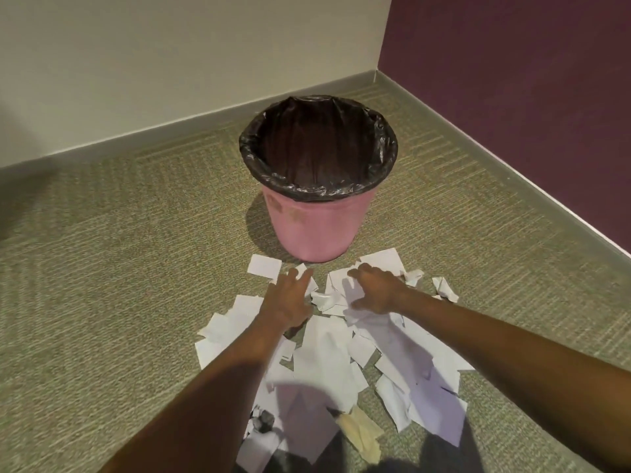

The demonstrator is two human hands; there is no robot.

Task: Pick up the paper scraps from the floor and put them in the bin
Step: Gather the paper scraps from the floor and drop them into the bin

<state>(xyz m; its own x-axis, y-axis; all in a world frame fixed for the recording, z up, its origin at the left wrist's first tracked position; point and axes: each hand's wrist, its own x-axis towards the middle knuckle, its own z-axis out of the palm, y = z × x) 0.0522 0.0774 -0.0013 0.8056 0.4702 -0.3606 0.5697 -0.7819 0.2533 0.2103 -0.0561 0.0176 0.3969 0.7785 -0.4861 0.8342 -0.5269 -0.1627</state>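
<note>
Carpet (102, 268) corner, lined pink bin (316, 227) upright, left hand (286, 302) and right hand (372, 291) spread empty over paper scraps (327, 353)

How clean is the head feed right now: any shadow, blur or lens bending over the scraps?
Head view: arm shadows darken the near paper scraps; left hand and right hand look slightly soft; the baseboard bows from wide-angle distortion; the bin liner shows small glints, with no glare on the carpet.

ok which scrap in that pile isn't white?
The yellowish-tan scrap at the near edge of the pile, crumpled, bottom centre between the two forearms. The other paper scraps are white, though one low on the left carries dark print.
</note>
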